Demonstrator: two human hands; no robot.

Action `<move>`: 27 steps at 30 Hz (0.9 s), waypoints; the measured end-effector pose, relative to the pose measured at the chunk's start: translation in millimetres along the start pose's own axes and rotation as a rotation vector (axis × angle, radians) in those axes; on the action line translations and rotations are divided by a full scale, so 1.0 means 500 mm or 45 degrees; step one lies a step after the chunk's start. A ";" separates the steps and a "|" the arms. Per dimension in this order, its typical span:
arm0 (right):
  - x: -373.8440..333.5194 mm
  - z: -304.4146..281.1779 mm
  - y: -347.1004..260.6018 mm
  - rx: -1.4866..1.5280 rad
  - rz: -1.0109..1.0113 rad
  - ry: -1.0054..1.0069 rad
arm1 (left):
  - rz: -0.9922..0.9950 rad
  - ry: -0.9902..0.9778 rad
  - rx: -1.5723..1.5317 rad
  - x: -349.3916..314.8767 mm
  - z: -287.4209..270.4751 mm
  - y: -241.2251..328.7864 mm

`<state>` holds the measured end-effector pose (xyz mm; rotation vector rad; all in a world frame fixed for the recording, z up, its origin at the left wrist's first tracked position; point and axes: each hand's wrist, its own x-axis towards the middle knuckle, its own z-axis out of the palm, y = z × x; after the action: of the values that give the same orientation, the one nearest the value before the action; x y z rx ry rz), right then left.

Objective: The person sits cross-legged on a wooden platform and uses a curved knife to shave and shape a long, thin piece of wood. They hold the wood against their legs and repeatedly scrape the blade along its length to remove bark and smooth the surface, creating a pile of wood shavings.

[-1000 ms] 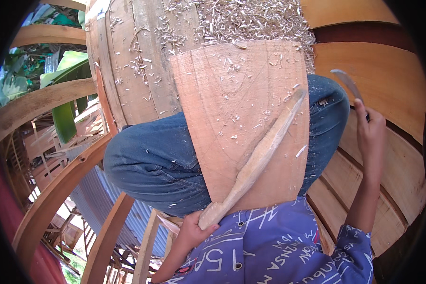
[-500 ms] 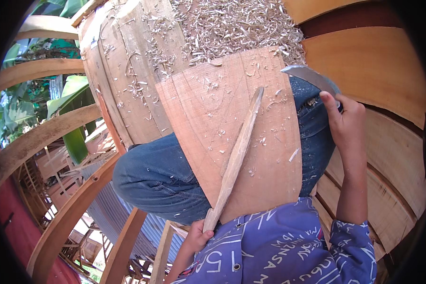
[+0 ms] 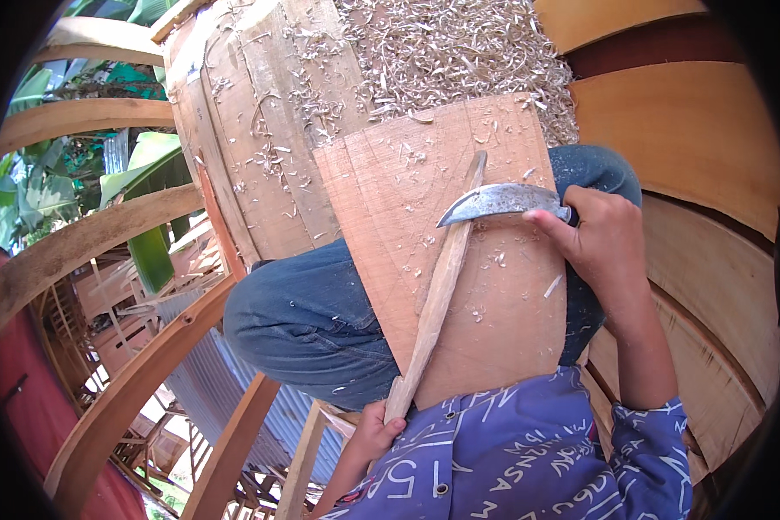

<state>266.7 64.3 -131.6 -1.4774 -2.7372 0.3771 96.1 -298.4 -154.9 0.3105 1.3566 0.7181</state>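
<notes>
My left hand [image 3: 378, 432] is closed round the near end of a long, roughly carved wooden stick [image 3: 442, 286]. The stick slants away from me to a narrower, greyish tip, lying over a wide wooden board [image 3: 511, 303] on my lap. In my right hand [image 3: 605, 243] is a curved knife [image 3: 503, 201], its handle mostly hidden by my fingers. My right thumb stretches along the back of the blade. The blade crosses over the stick a little below its tip; whether it touches the wood I cannot tell.
Pale wood shavings [image 3: 459, 56] heap on the planks beyond the board, with loose curls on the board itself. Curved timber ribs [image 3: 95, 230] run along the left, with banana leaves [image 3: 152, 165] outside. Wide wooden planks [image 3: 667, 130] rise at the right.
My right hand has brought the knife leftward and nearer, from beside the board's far right corner to across the stick. My left hand keeps its grip on the stick.
</notes>
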 end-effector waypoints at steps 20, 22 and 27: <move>-0.016 0.004 -0.052 0.126 -0.049 -0.018 | 0.035 -0.021 -0.035 0.005 -0.008 -0.039; 0.024 0.012 -0.017 0.009 -0.089 0.100 | -0.017 0.056 -0.038 -0.001 0.003 -0.004; -0.005 -0.005 -0.049 0.088 -0.086 -0.032 | 0.025 0.005 -0.050 0.003 -0.004 -0.038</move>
<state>248.2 49.5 -123.7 -1.3704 -2.7545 0.4861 99.9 -311.9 -167.6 0.2915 1.3436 0.7608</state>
